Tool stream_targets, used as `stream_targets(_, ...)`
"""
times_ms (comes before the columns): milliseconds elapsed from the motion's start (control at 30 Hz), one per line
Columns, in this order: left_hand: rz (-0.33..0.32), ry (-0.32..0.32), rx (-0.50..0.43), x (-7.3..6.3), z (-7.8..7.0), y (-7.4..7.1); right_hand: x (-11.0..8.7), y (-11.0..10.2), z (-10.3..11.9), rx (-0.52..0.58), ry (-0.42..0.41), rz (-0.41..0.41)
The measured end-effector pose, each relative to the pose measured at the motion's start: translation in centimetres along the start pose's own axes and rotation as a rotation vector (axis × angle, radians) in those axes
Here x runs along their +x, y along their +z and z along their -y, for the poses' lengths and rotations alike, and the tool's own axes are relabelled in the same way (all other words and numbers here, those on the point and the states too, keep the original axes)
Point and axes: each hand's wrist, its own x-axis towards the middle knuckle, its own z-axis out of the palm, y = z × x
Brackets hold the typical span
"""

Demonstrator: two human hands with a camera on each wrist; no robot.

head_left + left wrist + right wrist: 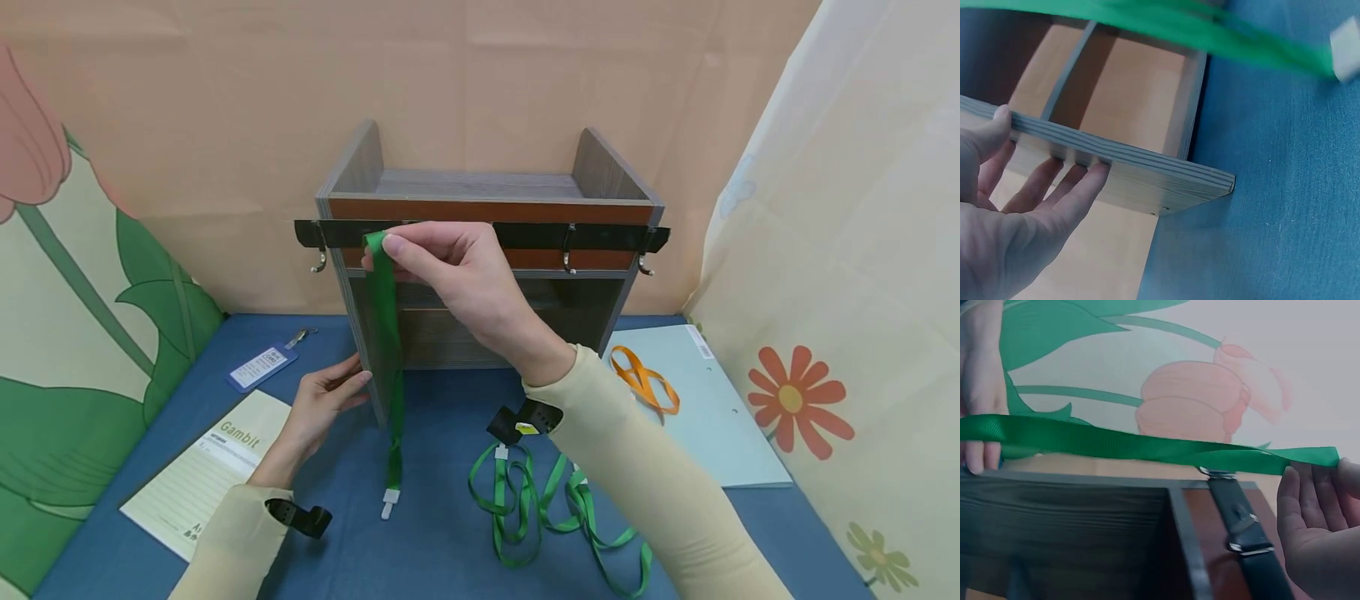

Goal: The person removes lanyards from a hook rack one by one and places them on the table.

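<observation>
A green lanyard (386,325) hangs from my right hand (472,287), pinched at its top loop between thumb and fingers. Its white clip (390,498) dangles at the lower end, over the blue cloth. Just behind the loop runs a black hook rail (525,237) with silver hooks, across the front of a grey wooden shelf (348,321). My left hand (318,408) grips the shelf's left side panel (1147,159) low down, thumb on the front edge and fingers against the outer face. In the right wrist view the lanyard (1116,439) stretches across, in front of the rail.
More green lanyards (517,508) lie on the blue cloth (337,558) below my right forearm. An orange strap (643,379) rests on a pale blue folder (720,417) at right. At left are a notepad (202,475) and a blue badge holder (261,367).
</observation>
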Motion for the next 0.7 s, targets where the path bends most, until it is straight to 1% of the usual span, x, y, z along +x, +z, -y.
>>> stream_targets(233,0.002,0.002,0.015,0.0,-0.1,0.1,1.3,-0.7,1.8,-0.004,-0.014,-0.002)
stream_targets(433,0.004,0.003,0.033,0.1,-0.1,0.2,1.9,-1.1,2.5,0.002,-0.022,0.008)
stream_targets(600,0.011,0.008,0.027,0.1,-0.2,0.1,2.0,-1.2,2.9,-0.008,-0.03,0.018)
stream_targets(700,0.009,0.01,0.017,0.1,-0.2,0.1,1.6,-1.2,3.0,-0.016,-0.032,0.031)
